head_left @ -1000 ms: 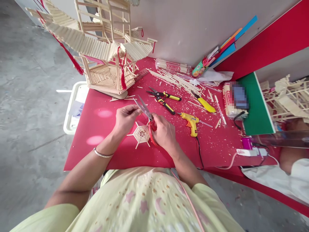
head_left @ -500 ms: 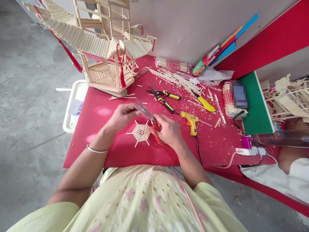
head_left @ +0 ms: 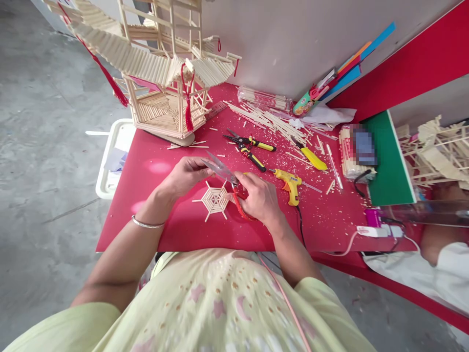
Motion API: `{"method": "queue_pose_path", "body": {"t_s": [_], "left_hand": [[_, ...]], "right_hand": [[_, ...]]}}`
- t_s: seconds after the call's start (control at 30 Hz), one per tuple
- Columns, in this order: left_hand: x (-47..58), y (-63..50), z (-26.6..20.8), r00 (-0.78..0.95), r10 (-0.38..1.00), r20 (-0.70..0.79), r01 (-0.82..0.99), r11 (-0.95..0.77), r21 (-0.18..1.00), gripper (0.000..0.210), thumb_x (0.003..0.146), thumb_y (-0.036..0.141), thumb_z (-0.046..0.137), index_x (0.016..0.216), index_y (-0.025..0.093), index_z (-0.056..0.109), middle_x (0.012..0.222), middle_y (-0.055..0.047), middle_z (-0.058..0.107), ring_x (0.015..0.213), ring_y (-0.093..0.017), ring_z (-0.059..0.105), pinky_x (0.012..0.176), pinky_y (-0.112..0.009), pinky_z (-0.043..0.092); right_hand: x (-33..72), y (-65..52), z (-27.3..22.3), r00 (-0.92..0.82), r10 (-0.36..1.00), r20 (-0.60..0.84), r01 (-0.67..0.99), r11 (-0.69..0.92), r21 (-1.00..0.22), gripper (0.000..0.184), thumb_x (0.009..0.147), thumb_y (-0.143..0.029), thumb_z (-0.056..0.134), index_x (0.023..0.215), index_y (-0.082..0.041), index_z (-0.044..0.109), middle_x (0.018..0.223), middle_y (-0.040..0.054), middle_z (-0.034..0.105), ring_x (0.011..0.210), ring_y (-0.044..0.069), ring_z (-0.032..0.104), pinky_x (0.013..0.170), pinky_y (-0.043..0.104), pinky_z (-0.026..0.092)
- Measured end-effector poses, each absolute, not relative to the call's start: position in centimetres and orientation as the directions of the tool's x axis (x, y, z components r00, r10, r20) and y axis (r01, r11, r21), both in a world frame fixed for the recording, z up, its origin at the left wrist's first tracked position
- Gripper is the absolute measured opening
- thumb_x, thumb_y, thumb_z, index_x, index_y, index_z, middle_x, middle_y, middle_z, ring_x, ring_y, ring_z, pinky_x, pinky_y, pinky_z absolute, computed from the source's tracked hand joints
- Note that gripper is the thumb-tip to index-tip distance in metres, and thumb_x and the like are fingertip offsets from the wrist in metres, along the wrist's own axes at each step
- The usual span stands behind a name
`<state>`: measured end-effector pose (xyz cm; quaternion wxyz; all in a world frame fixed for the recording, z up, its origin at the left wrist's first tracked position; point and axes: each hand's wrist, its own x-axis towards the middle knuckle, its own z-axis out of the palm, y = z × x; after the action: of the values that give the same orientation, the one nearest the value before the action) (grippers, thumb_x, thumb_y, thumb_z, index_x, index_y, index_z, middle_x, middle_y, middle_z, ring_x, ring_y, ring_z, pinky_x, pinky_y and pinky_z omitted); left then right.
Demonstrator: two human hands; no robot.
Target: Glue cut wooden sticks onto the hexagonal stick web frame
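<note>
My right hand (head_left: 258, 198) grips a pair of red-handled scissors (head_left: 223, 171), whose blades point up and left, slightly apart. At the blades, my left hand (head_left: 188, 175) is closed in a pinch; what lies between its fingertips is too small to make out. Flat on the red table (head_left: 154, 234), just below the blades, rests a web-shaped piece of thin wooden sticks (head_left: 214, 200) with spokes jutting out around it. A yellow glue gun (head_left: 289, 185) lies right of my right hand. Yellow-and-black pliers (head_left: 249, 146) lie beyond the scissors.
A stick-built pavilion (head_left: 161, 107) with red tassels stands at the back left. Loose sticks (head_left: 267, 120) and a yellow-handled knife (head_left: 311, 155) lie behind. A white tray (head_left: 104, 181) sits left, a stick bundle (head_left: 348, 151) right. Another person's arm (head_left: 437, 234) shows at far right.
The scissors' blades sit a little closer together, and the right hand has shifted slightly. The left hand keeps its pinch. The whole view has moved slightly.
</note>
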<state>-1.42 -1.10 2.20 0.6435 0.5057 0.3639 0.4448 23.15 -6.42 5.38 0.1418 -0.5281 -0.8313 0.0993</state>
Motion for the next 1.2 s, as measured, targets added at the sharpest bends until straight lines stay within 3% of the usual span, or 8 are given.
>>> {"method": "queue_pose_path", "body": {"t_s": [0.17,0.27,0.43,1.2], "left_hand": [[-1.0,-1.2,2.2,0.290,0.951,-0.108,-0.247,0.183,0.952,0.027,0.070,0.040,0.093,0.079,0.017,0.082,0.063,-0.001,0.066,0.052,-0.006,0.044,0.051,-0.022,0.036],[-0.5,-1.3,2.5,0.222,0.968,-0.119,-0.307,0.186,0.933,0.029,0.065,0.039,0.096,0.080,0.018,0.082,0.062,0.000,0.065,0.050,-0.004,0.041,0.048,-0.021,0.032],[0.3,-1.4,2.8,0.148,0.982,-0.118,-0.325,0.161,0.932,0.033,0.061,0.041,0.097,0.075,0.017,0.080,0.062,-0.001,0.066,0.049,-0.005,0.041,0.046,-0.021,0.033],[2.3,-2.5,2.1,-0.063,0.991,-0.121,-0.335,0.093,0.938,0.042,0.055,0.049,0.097,0.076,0.017,0.079,0.069,-0.003,0.072,0.059,-0.011,0.057,0.055,-0.024,0.045]], "right_hand": [[23.0,-6.6,5.0,-0.360,0.927,0.106,0.842,0.371,-0.391,0.058,0.099,-0.063,0.059,0.134,-0.018,0.067,0.086,0.0058,0.073,0.074,0.018,0.065,0.069,0.027,0.041],[22.6,-6.9,5.1,-0.310,0.945,0.100,0.842,0.322,-0.433,0.062,0.097,-0.064,0.060,0.140,-0.019,0.061,0.093,0.0059,0.073,0.078,0.018,0.065,0.069,0.028,0.042],[21.4,-7.5,5.1,-0.264,0.957,0.121,0.878,0.291,-0.380,0.064,0.097,-0.062,0.058,0.144,-0.019,0.055,0.110,0.0111,0.071,0.093,0.024,0.065,0.076,0.032,0.045],[18.9,-8.2,3.9,-0.186,0.979,0.085,0.909,0.204,-0.363,0.053,0.104,-0.053,0.050,0.143,-0.018,0.056,0.111,0.0128,0.074,0.098,0.025,0.070,0.073,0.031,0.043]]}}
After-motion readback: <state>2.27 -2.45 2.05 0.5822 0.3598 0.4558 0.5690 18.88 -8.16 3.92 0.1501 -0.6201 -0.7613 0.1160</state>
